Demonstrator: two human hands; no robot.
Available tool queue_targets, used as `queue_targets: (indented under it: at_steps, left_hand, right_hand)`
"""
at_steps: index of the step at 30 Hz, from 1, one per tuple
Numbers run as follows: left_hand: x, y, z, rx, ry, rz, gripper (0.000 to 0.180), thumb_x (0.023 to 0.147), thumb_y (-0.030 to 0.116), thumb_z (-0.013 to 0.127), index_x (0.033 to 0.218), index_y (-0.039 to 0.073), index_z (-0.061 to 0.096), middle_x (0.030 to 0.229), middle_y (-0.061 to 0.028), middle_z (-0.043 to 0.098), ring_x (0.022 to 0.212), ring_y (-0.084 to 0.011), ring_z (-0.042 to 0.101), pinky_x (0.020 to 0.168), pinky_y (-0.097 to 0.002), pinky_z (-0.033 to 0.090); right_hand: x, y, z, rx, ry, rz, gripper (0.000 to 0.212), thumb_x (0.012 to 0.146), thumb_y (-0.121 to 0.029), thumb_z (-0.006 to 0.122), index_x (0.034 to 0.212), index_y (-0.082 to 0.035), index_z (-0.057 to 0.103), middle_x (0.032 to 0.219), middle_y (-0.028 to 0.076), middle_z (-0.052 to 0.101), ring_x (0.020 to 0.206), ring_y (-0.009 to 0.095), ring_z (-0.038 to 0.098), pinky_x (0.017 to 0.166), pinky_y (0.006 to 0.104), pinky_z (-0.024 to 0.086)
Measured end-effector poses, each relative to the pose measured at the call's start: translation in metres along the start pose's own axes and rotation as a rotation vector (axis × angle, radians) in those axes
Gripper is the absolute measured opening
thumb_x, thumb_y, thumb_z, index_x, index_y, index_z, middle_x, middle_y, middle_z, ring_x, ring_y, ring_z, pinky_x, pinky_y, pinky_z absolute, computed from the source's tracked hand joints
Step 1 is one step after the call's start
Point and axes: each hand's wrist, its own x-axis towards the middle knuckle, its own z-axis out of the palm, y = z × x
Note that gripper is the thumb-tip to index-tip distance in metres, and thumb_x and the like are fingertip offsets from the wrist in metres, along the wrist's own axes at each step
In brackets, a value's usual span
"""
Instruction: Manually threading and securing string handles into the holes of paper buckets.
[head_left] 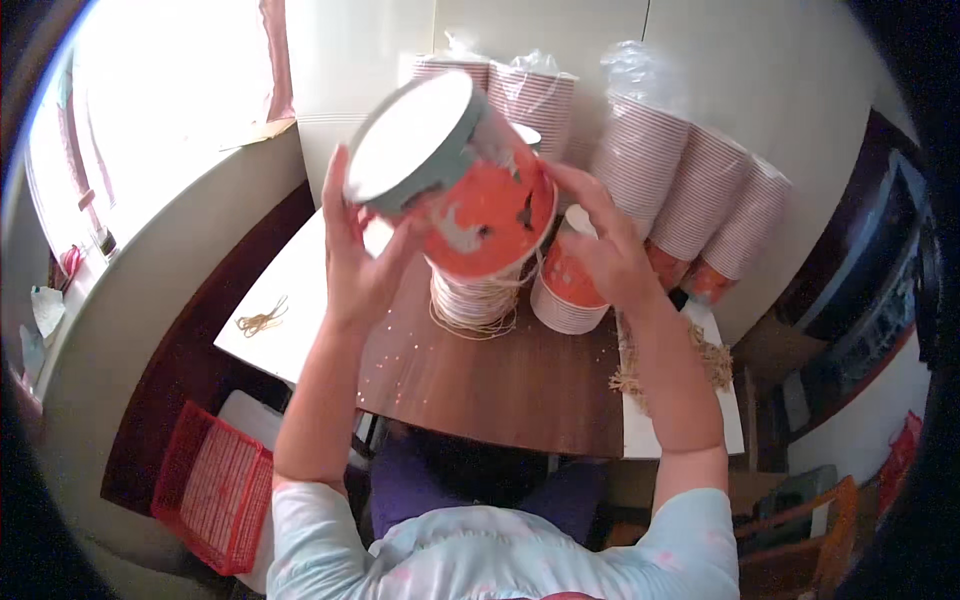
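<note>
A large paper tub (490, 215), orange with a grey-green band, is held up over the table, tilted with its white round bottom facing up and to the left. My left hand (362, 265) grips its left side, fingers behind and thumb in front. At its right side, my right hand (615, 255) has its fingers on the tub near the rim; part of this grip is blurred. Beneath it stands a pale stack wound with string (472, 308), its top hidden by the tub. A short stack of orange paper tubs (570, 295) sits just left of my right forearm.
Tall stacks of nested paper tubs (640, 165), some under clear plastic, line the back wall. A string coil (262, 318) lies on the left of the table (500, 400). Frayed twine (712, 358) is at the right. A red basket (215, 485) stands low at the left.
</note>
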Motion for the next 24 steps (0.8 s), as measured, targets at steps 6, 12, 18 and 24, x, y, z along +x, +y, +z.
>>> queue_targets:
  at_steps: [6,12,18,24]
  left_hand:
    - [0.100,-0.031,0.030,0.386,-0.028,0.047,0.099,0.069,0.042,0.076,0.143,0.006,0.022,0.132,-0.0269,0.038,0.124,-0.0359,0.041,0.101,-0.0422,0.038]
    - [0.113,-0.092,0.064,0.606,-0.132,-0.040,0.102,0.066,0.048,0.075,0.143,0.006,0.023,0.127,-0.0272,0.041,0.119,-0.0400,0.044,0.098,-0.0449,0.040]
    - [0.073,-0.131,0.072,0.725,-0.188,-0.051,0.108,0.070,0.053,0.071,0.146,0.005,0.011,0.132,-0.0280,0.036,0.119,-0.0433,0.044,0.098,-0.0454,0.040]
    - [0.030,-0.056,0.087,0.951,-0.245,0.033,0.085,0.076,0.037,0.068,0.141,0.004,0.024,0.133,-0.0238,0.041,0.117,-0.0385,0.048,0.096,-0.0418,0.041]
  right_hand:
    - [0.065,0.042,0.005,0.183,0.099,0.186,0.051,0.090,-0.022,0.055,0.133,0.002,0.042,0.127,0.012,0.053,0.118,0.019,0.049,0.102,0.0286,0.034]
    - [0.071,0.089,0.019,0.024,0.162,0.251,0.050,0.088,-0.026,0.059,0.129,0.001,0.047,0.120,0.017,0.058,0.110,0.026,0.056,0.095,0.0336,0.042]
    - [0.032,0.130,0.042,0.051,0.227,0.356,0.042,0.089,-0.026,0.058,0.120,0.002,0.054,0.110,0.016,0.064,0.100,0.023,0.060,0.089,0.0335,0.045]
    - [-0.016,0.134,0.009,-0.463,0.057,0.338,0.033,0.078,-0.026,0.066,0.100,-0.001,0.065,0.098,0.020,0.065,0.090,0.034,0.062,0.084,0.0425,0.047]
